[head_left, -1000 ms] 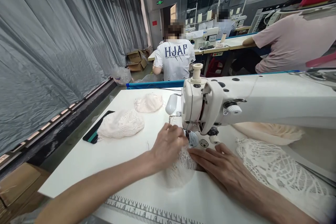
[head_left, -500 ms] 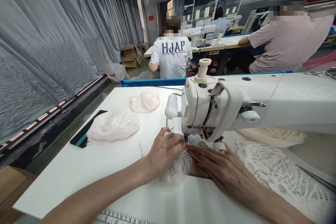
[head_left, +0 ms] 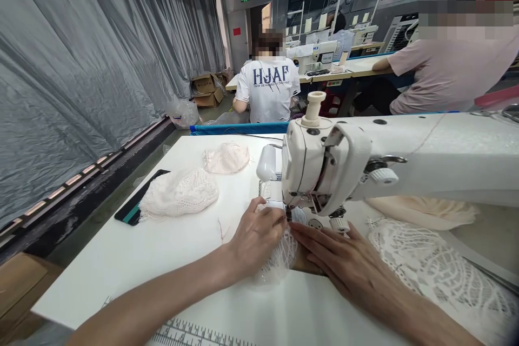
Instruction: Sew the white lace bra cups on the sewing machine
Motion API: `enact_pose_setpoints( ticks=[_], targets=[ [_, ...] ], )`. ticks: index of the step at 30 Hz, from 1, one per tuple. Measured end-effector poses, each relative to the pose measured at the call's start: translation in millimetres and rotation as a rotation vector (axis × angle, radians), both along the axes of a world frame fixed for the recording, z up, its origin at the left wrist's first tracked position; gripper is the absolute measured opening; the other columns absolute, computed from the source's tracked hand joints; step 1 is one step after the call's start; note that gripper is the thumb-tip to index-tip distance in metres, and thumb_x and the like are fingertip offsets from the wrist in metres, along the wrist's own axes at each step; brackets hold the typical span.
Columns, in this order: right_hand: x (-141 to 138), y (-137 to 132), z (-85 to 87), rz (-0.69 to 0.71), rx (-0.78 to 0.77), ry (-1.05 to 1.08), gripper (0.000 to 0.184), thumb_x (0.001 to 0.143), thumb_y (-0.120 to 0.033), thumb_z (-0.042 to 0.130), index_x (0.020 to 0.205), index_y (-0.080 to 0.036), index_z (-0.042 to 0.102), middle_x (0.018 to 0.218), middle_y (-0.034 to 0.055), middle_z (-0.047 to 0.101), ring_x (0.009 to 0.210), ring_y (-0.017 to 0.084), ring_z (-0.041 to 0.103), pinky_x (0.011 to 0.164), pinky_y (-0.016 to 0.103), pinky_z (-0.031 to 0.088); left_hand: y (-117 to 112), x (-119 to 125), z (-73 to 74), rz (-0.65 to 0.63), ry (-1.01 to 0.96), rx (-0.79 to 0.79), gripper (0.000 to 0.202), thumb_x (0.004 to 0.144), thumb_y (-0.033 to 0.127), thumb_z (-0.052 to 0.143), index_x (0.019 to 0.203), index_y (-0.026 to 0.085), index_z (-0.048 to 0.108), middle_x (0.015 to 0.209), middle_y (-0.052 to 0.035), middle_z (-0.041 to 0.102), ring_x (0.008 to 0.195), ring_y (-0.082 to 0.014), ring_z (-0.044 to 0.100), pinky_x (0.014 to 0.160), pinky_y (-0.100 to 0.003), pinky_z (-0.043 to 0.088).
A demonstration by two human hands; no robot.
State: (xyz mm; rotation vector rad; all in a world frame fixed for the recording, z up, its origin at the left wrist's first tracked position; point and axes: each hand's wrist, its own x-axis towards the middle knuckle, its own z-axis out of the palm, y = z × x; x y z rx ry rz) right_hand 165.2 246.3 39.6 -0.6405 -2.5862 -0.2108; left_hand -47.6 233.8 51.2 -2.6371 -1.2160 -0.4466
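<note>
White lace fabric (head_left: 283,259) lies under the needle end of a white sewing machine (head_left: 312,165). My left hand (head_left: 259,235) is closed on the lace just left of the needle, fingers bent and knuckles raised. On the other side, my right hand (head_left: 348,259) lies flat, its fingers stretched toward the needle and their tips at the lace edge. The presser foot is mostly hidden behind the fingers and machine head. Part of the lace is covered by my left hand.
Pale lace cups (head_left: 178,194) rest at the left on a dark flat object (head_left: 125,213), with a pink piece (head_left: 227,158) behind. More lace (head_left: 438,259) lies under the machine arm. A ruler (head_left: 194,332) marks the front. Co-workers sit beyond the blue-edged table.
The whole view has shifted slightly, so the background and table sit a little further right. Both hands keep nearly the same place at the needle.
</note>
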Motion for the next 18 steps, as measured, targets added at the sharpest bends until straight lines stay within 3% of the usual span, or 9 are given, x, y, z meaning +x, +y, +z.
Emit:
enact_pose_setpoints(
  ticks=[3, 9, 18],
  targets=[
    [0.1, -0.4, -1.5, -0.007, 0.001, 0.016, 0.035, 0.099, -0.016, 0.026, 0.119, -0.017, 0.056, 0.121, 0.0088, 0.063, 0.077, 0.016, 0.065, 0.067, 0.033, 0.034, -7.2, 1.9, 0.4, -0.035, -0.003, 0.032, 0.026, 0.086, 0.000, 0.037, 0.094, 0.015, 0.057, 0.100, -0.0039, 0.063, 0.088, -0.0128, 0.060, 0.096, -0.038, 0.033],
    [1.0, 0.0, -4.1, -0.002, 0.012, 0.026, 0.032, 0.097, -0.017, 0.033, 0.117, -0.018, 0.058, 0.120, 0.0091, 0.064, 0.076, 0.016, 0.064, 0.066, 0.033, 0.033, -14.5, 6.8, -4.6, -0.052, -0.014, 0.008, 0.013, 0.091, 0.023, 0.049, 0.086, 0.013, 0.057, 0.085, -0.0028, 0.062, 0.085, -0.0148, 0.058, 0.087, -0.036, 0.038],
    [1.3, -2.7, 3.6, 0.012, 0.007, 0.044, 0.032, 0.097, -0.015, 0.032, 0.111, -0.019, 0.061, 0.115, 0.0093, 0.066, 0.075, 0.016, 0.063, 0.066, 0.033, 0.034, -14.5, 14.3, -6.5, 0.017, -0.017, 0.053, 0.010, 0.088, 0.021, 0.055, 0.081, 0.014, 0.058, 0.082, -0.0011, 0.061, 0.082, -0.0145, 0.056, 0.083, -0.036, 0.040]
  ],
)
